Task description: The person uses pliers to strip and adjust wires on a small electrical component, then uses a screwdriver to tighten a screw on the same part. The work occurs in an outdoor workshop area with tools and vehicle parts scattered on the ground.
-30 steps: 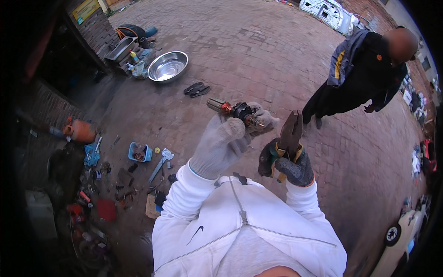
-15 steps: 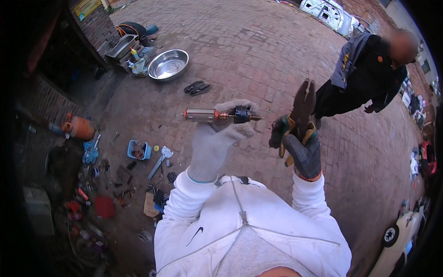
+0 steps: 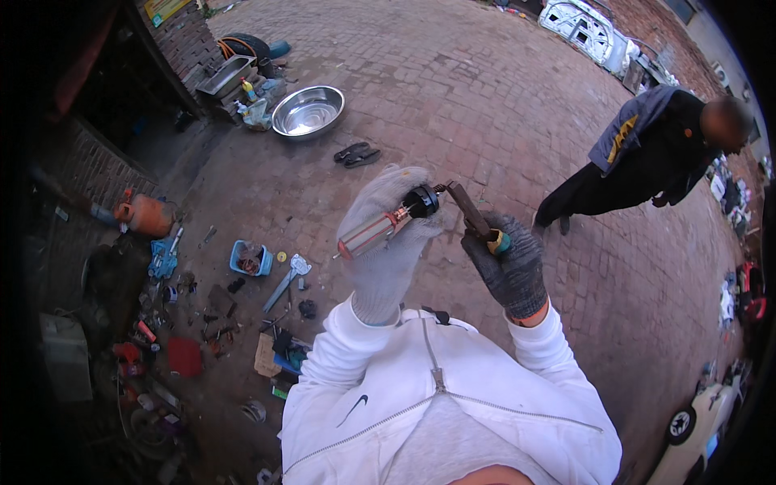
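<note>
My left hand, in a pale knitted glove, grips a motor armature. Its silvery cylinder with reddish ends slants down to the left, and a black collar surrounds the shaft near the upper end. Pliers with dark jaws and yellow-green handles are in my right hand, which wears a dark grey glove. Their jaws meet the armature's spiral shaft tip, though I cannot tell if they clamp it. My right fingers are closed around the handles, hiding most of them.
A person in dark clothes stands at right. Farther off are a steel basin and black shoes. Left lie a blue tub, an orange gas cylinder and scattered tools and parts. A cream car is at lower right.
The armature has tilted from level to slanting, its spiral end up. The pliers swung from pointing upward, jaws apart, to leaning left against that end. The other person has shifted slightly right in view.
</note>
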`<action>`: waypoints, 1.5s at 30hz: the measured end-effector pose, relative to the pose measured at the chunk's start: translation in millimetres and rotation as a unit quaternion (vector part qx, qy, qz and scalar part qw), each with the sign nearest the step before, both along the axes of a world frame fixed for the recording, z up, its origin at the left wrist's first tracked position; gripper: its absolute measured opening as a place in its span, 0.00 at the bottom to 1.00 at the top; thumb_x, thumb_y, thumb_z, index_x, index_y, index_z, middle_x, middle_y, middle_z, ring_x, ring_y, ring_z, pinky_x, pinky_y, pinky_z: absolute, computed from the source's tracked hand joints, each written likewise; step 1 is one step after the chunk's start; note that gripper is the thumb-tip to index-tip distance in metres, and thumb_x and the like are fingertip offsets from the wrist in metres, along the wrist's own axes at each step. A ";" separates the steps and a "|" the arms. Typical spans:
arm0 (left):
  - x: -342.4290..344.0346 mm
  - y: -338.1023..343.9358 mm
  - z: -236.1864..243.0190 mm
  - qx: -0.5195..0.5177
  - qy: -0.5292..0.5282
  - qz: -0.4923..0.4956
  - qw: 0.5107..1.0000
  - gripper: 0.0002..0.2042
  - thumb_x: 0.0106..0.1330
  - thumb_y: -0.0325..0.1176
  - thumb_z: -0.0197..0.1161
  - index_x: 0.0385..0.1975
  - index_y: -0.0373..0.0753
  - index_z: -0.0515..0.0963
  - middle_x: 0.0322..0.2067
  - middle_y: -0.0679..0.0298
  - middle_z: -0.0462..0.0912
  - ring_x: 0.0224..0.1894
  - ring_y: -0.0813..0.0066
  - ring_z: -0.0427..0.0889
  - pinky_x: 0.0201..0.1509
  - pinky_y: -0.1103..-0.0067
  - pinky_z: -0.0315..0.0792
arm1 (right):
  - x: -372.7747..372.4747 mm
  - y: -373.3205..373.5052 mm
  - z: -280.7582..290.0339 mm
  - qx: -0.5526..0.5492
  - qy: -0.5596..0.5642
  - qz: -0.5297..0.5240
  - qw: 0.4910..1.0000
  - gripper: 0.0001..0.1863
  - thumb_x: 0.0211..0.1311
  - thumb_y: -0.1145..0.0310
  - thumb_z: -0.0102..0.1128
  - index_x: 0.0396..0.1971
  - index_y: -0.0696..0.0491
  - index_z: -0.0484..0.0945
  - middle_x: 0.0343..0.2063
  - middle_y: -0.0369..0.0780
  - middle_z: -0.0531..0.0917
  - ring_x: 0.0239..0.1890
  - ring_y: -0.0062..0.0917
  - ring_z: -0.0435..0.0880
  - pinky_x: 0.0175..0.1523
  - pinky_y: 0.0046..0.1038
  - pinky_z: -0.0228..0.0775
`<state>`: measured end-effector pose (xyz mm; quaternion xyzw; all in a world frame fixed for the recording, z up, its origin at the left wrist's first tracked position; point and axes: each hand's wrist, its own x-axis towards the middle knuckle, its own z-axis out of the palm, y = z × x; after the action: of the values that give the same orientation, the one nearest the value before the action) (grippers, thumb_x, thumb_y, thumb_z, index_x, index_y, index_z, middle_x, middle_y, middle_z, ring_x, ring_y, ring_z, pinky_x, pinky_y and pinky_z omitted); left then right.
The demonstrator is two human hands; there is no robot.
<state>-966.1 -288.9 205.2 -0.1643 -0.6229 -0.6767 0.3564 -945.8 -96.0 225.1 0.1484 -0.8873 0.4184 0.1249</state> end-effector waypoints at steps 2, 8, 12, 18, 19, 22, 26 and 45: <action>-0.7 -2.5 1.9 -0.016 0.011 0.033 0.999 0.26 0.46 0.20 0.79 0.50 0.29 0.81 0.50 0.54 0.85 0.52 0.63 0.84 0.60 0.66 0.78 | -1.0 -5.3 -1.7 -0.029 -0.040 -0.010 0.999 0.14 0.58 0.66 0.72 0.44 0.55 0.85 0.37 0.46 0.86 0.40 0.38 0.86 0.46 0.35 0.77; -7.9 -6.5 6.6 -0.104 0.078 0.127 0.983 0.22 0.46 0.22 0.79 0.44 0.33 0.83 0.45 0.55 0.88 0.51 0.59 0.86 0.64 0.63 0.75 | -3.9 -6.9 -7.2 0.004 0.022 0.008 1.000 0.16 0.59 0.65 0.72 0.45 0.55 0.84 0.37 0.46 0.86 0.40 0.40 0.86 0.46 0.36 0.77; -10.1 -7.6 7.7 -0.125 0.074 0.142 0.979 0.21 0.45 0.23 0.79 0.42 0.34 0.84 0.44 0.55 0.88 0.51 0.58 0.86 0.65 0.62 0.75 | -6.2 -7.8 -12.0 0.040 0.075 -0.008 0.996 0.16 0.59 0.64 0.72 0.45 0.55 0.84 0.37 0.46 0.86 0.40 0.41 0.86 0.46 0.36 0.78; -10.5 -16.2 7.3 -0.158 0.064 0.167 0.971 0.21 0.45 0.23 0.79 0.42 0.35 0.84 0.44 0.57 0.88 0.51 0.59 0.86 0.64 0.63 0.76 | -13.6 -13.2 -18.3 0.044 0.052 -0.039 0.997 0.16 0.60 0.64 0.71 0.46 0.55 0.84 0.37 0.47 0.87 0.39 0.41 0.87 0.45 0.36 0.78; -11.7 -16.1 6.8 -0.166 0.062 0.173 0.969 0.21 0.45 0.23 0.79 0.43 0.36 0.85 0.44 0.58 0.88 0.51 0.59 0.86 0.65 0.63 0.76 | -15.4 -12.7 -18.4 0.055 0.051 -0.046 0.996 0.16 0.60 0.65 0.71 0.46 0.55 0.84 0.37 0.47 0.87 0.39 0.41 0.87 0.45 0.36 0.79; -16.1 -15.0 5.7 -0.178 0.075 0.176 0.965 0.22 0.48 0.28 0.78 0.46 0.38 0.85 0.46 0.59 0.88 0.51 0.61 0.86 0.65 0.61 0.74 | -17.8 -11.3 -18.5 0.064 0.067 -0.038 0.995 0.15 0.61 0.66 0.70 0.46 0.54 0.85 0.37 0.47 0.88 0.40 0.41 0.88 0.45 0.36 0.79; -20.6 -12.9 7.0 -0.181 0.069 0.166 0.967 0.21 0.47 0.26 0.78 0.45 0.38 0.85 0.45 0.59 0.88 0.51 0.60 0.86 0.65 0.62 0.75 | -25.2 -9.9 -22.7 0.043 0.037 -0.032 0.998 0.15 0.61 0.68 0.69 0.47 0.53 0.85 0.38 0.46 0.87 0.40 0.40 0.87 0.45 0.35 0.79; -29.5 -17.3 6.4 -0.197 0.070 0.175 0.962 0.18 0.48 0.23 0.76 0.42 0.36 0.86 0.44 0.58 0.89 0.51 0.58 0.86 0.66 0.61 0.75 | -38.9 -10.9 -51.9 -0.027 0.040 -0.046 0.998 0.15 0.60 0.72 0.70 0.48 0.52 0.86 0.37 0.46 0.87 0.38 0.40 0.87 0.45 0.33 0.78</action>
<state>-995.5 -306.1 211.6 -0.1669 -0.7364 -0.4541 0.4730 -984.7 -106.9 173.2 0.1204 -0.8759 0.4299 0.1830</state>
